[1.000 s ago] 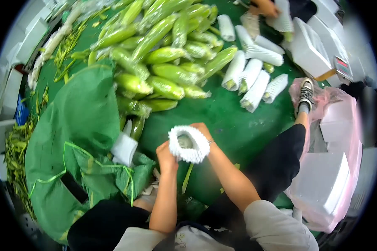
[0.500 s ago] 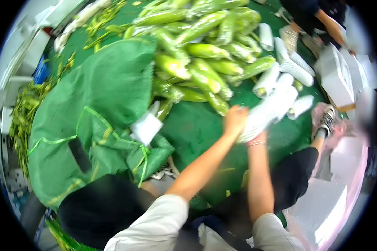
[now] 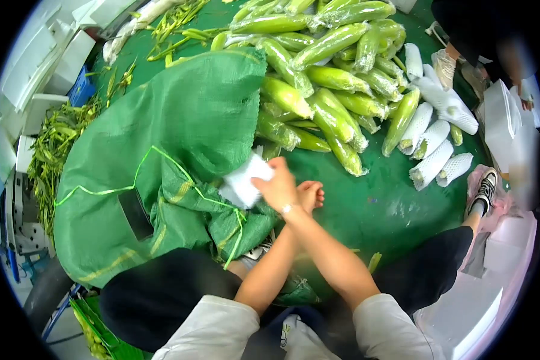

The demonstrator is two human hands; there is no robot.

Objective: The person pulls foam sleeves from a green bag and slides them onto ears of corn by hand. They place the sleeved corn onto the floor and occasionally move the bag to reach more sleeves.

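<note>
My right hand (image 3: 276,185) reaches across to the left, its thumb and fingers closed on a white foam sleeve (image 3: 241,185) that lies flat against a green woven sack (image 3: 180,129). Under my crossed right wrist, my left hand (image 3: 309,195) has its fingers curled, with nothing visible in them. Beyond both hands lies a heap of long green vegetables in clear film (image 3: 336,114), resembling ears of corn in the husk. To the right, several pieces in white net foam sleeves (image 3: 431,163) rest on the green floor covering (image 3: 342,204).
A pile of leaf scraps (image 3: 48,165) lies at the left beside white boxes and a blue container (image 3: 81,87). At the upper right is another person's arm (image 3: 510,63), by a white foam box (image 3: 501,120). Pink plastic film (image 3: 480,180) lies near my right shoe (image 3: 487,191).
Both hands have let go of the foam-sleeved piece at the right, which now lies with the others. My right hand has crossed over my left arm to the white foam sleeve. The view has shifted left.
</note>
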